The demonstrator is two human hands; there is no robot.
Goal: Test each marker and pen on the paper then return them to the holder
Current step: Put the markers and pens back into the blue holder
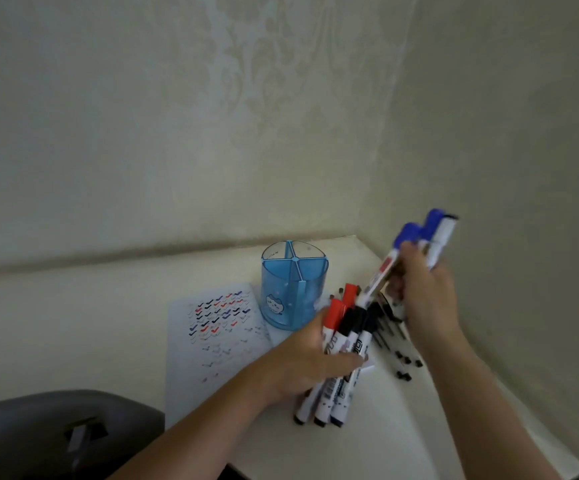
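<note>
A blue translucent holder (293, 289) with divided compartments stands upright on the white table, and nothing pokes above its rim. My left hand (310, 363) grips a bundle of white markers (345, 344) with red and black caps, right of the holder. My right hand (419, 289) holds several blue-capped markers (419, 240) raised above the table. A sheet of paper (211, 337) covered in red, blue and black tick marks lies left of the holder. Several black pens (397, 344) lie on the table between my hands.
The white table (73, 323) sits in a corner, with walls close behind and to the right. A dark grey chair back (56, 434) stands at the lower left near the table's front edge.
</note>
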